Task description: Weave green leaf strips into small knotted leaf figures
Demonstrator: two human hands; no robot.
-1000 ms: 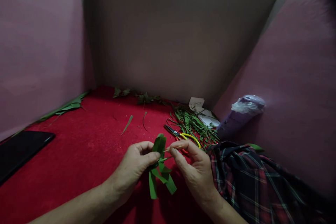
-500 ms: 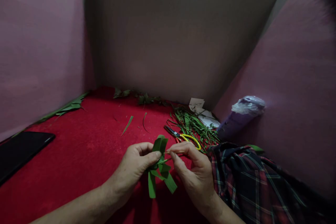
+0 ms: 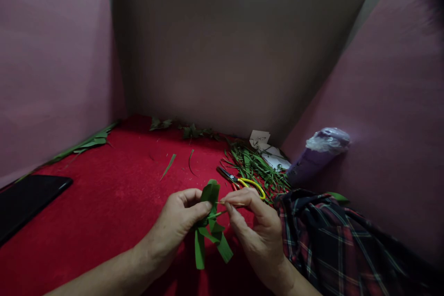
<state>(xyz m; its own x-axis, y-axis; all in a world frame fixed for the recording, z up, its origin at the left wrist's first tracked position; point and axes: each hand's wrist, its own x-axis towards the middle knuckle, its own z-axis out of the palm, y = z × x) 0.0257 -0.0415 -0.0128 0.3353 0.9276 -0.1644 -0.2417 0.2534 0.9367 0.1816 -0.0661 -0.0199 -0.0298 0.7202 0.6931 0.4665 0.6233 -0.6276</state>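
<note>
As one red surface spans the lower frame, the left hand pinches one folded green leaf at lower center, long axis near-vertical, two long strips pointing down; the right hand pinches one thin stick, level, its tip aimed left.

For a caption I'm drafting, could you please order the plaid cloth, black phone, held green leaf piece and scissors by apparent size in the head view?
Plaid cloth
Black phone, partly out of frame
Green leaf piece
Scissors, partly hidden
</note>
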